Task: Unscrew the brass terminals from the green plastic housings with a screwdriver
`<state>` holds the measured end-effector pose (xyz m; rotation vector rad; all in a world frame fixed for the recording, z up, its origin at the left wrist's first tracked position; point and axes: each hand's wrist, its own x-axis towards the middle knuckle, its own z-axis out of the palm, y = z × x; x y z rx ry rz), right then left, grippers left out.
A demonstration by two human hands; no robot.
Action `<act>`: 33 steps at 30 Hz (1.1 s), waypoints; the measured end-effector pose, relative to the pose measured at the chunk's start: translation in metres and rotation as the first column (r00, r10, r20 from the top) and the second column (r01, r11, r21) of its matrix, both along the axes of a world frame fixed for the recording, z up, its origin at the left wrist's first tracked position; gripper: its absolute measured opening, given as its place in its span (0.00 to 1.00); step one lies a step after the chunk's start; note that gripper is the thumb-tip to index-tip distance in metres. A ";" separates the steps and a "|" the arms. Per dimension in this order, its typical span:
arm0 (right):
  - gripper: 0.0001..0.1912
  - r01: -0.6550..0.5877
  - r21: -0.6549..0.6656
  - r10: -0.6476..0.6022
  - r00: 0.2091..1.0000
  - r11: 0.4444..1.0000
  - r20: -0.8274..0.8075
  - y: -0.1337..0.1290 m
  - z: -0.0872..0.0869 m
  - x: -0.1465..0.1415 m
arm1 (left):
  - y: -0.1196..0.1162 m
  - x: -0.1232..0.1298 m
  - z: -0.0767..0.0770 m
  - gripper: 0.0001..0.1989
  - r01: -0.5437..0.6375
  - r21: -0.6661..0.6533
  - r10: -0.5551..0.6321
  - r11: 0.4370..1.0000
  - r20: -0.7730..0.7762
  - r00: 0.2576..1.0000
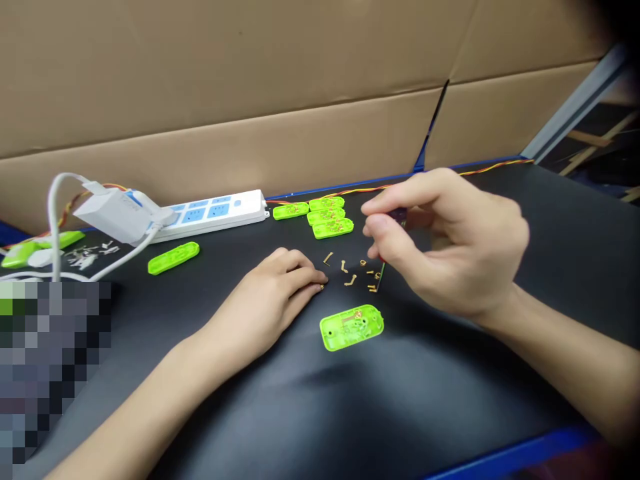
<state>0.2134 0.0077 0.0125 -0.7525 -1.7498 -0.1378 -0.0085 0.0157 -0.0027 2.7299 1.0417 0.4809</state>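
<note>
My right hand (450, 247) is closed around a thin screwdriver (381, 275), its shaft slanting down to the table among small brass screws (372, 289). Most of the handle is hidden by the fingers. Low on the table, my left hand (275, 287) pinches a tiny brass piece (323, 287) at its fingertips; its exact kind is too small to tell. Several bent brass contact strips (350, 280) lie between the two hands. Nearer to me sits an open lime-green plastic shell (345, 335) with brass and clear bits inside.
Several similar green shells (333, 229) with brass parts stand at the back, and another green shell (173, 258) lies left. A white power strip (215, 213) carries a charger (113, 213) and a looping white cable (53, 200). Small metal parts (90, 255) lie far left. Cardboard (225, 80) walls the back.
</note>
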 end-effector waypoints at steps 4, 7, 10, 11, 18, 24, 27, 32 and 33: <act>0.05 0.001 -0.006 0.000 1.000 1.000 0.012 0.000 0.000 0.001 | 0.000 0.001 0.002 0.09 -0.028 -0.057 0.029 0.998 0.019 0.999; 0.04 0.001 -0.028 -0.001 1.000 1.000 0.024 -0.001 0.000 0.001 | -0.001 0.002 0.004 0.07 -0.048 -0.098 0.051 0.994 0.035 0.998; 0.04 0.004 -0.018 -0.004 1.000 1.000 0.012 -0.001 0.000 0.001 | -0.002 0.003 0.005 0.06 -0.077 -0.132 0.085 0.988 0.056 0.995; 0.05 0.006 -0.015 -0.006 1.000 1.000 -0.001 -0.001 0.000 0.001 | -0.002 0.004 0.004 0.05 -0.085 -0.139 0.094 0.987 0.063 0.994; 0.05 -0.055 -0.041 0.045 0.976 0.998 -0.211 -0.003 0.000 -0.010 | -0.001 0.006 0.001 0.06 -0.123 -0.195 0.140 0.973 0.078 0.987; 0.04 -0.055 -0.061 0.036 0.958 0.997 -0.283 -0.007 0.003 -0.014 | -0.001 0.009 0.003 0.05 -0.147 -0.260 0.176 0.955 0.094 0.980; 0.03 -0.068 -0.082 0.043 0.959 0.994 -0.279 -0.006 0.003 -0.012 | -0.002 0.009 0.004 0.05 -0.152 -0.256 0.178 0.955 0.082 0.981; 0.05 -0.125 -0.097 0.093 0.956 0.988 -0.279 -0.002 0.001 -0.011 | -0.002 0.009 0.003 0.05 -0.149 -0.252 0.175 0.956 0.084 0.981; 0.05 -0.124 -0.057 0.101 0.949 0.991 -0.300 -0.003 0.001 -0.011 | -0.002 0.010 0.002 0.05 -0.150 -0.249 0.176 0.957 0.085 0.981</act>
